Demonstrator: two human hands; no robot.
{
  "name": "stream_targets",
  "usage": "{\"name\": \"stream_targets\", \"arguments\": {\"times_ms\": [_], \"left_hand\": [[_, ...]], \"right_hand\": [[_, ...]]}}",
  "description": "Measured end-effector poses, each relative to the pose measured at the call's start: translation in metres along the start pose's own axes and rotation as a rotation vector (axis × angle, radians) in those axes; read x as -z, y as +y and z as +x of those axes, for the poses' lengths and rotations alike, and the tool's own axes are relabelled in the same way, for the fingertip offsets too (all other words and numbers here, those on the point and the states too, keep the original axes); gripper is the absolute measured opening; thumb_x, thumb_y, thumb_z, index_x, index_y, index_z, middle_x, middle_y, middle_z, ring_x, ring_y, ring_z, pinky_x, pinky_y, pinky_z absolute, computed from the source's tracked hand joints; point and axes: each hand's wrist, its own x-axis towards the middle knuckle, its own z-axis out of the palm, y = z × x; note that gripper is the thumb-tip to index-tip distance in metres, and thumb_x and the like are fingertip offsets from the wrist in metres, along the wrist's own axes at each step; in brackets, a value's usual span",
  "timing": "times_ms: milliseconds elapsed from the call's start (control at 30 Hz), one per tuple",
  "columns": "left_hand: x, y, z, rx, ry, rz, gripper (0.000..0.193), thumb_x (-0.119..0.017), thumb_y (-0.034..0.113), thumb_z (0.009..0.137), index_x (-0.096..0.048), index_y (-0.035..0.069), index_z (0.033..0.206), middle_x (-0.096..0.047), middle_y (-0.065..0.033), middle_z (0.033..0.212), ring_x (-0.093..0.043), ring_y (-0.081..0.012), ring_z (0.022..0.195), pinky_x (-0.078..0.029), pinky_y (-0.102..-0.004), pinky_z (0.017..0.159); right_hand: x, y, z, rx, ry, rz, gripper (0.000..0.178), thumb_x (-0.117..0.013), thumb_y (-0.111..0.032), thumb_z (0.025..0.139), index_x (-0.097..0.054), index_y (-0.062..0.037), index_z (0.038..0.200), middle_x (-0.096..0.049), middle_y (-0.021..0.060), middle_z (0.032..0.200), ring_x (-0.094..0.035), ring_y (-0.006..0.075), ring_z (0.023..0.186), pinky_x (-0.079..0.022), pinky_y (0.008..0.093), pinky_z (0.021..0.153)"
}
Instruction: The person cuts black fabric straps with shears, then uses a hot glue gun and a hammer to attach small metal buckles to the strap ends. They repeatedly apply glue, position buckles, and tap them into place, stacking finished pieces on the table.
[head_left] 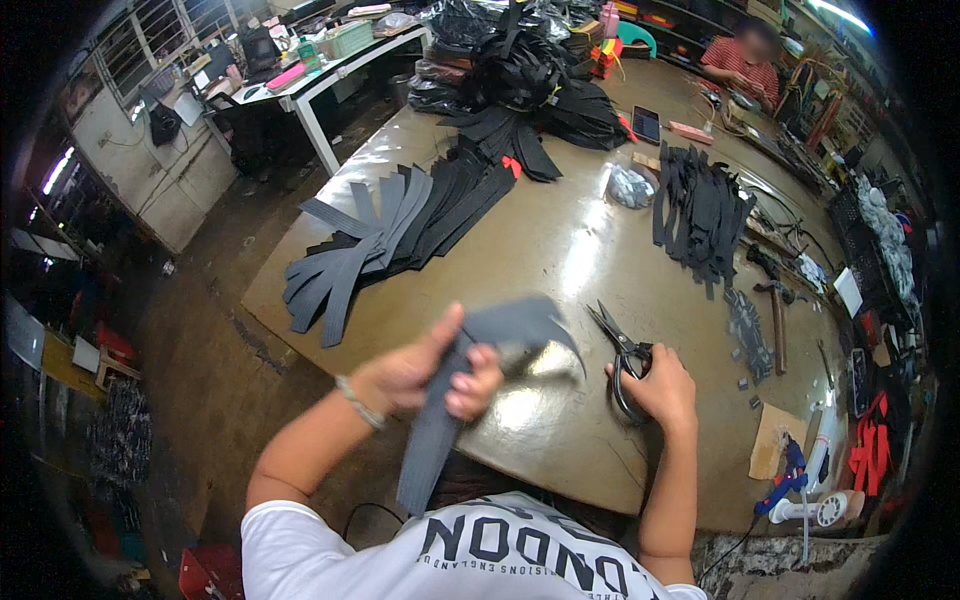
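My left hand [470, 385] is wrapped round a folded bundle of dark grey webbing strips [430, 445]. One end hangs down past my wrist, and the other fans out over the table edge, blurred by motion. My right hand [662, 388] grips the black handles of a pair of scissors [627, 343] on the tabletop. Their blades are slightly apart and point away from me. Farther left on the table lies a fanned pile of grey strips [375, 240], with black strips [455, 205] beside it.
The brown table [540, 250] carries a bunch of black straps [700, 210], a hammer [778, 320], a phone [646, 124] and a blue glue gun [788, 475]. Black bundles [515, 70] are heaped at the far end. A person in a red striped top [740, 65] sits far right.
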Motion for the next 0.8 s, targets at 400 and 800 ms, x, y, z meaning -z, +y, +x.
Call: {"name": "stream_targets", "arguments": {"times_ms": [400,800], "left_hand": [[0.07,0.185,-0.045,0.352,1.201,2.196,0.085,-0.065,0.072,0.071,-0.062,-0.007,0.1,-0.068,-0.0253,0.089,-0.067,-0.0399,0.088,-0.051,-0.0465,0.084],[0.145,0.177,-0.052,0.589,1.151,2.128,0.12,-0.078,0.078,0.044,-0.055,-0.014,0.117,-0.055,-0.0297,0.122,-0.048,-0.0412,0.12,-0.041,-0.0447,0.101]], "right_hand": [[-0.012,0.0,-0.002,0.032,0.087,-0.055,0.069,-0.073,-0.06,0.072,-0.058,0.0005,0.101,-0.061,0.0194,0.101,-0.065,0.0372,0.092,-0.054,0.0455,0.077],[-0.012,0.002,-0.003,0.054,0.11,-0.038,0.072,-0.072,-0.063,0.072,-0.059,0.0006,0.102,-0.062,0.0194,0.103,-0.066,0.0357,0.09,-0.055,0.0439,0.076]]}}
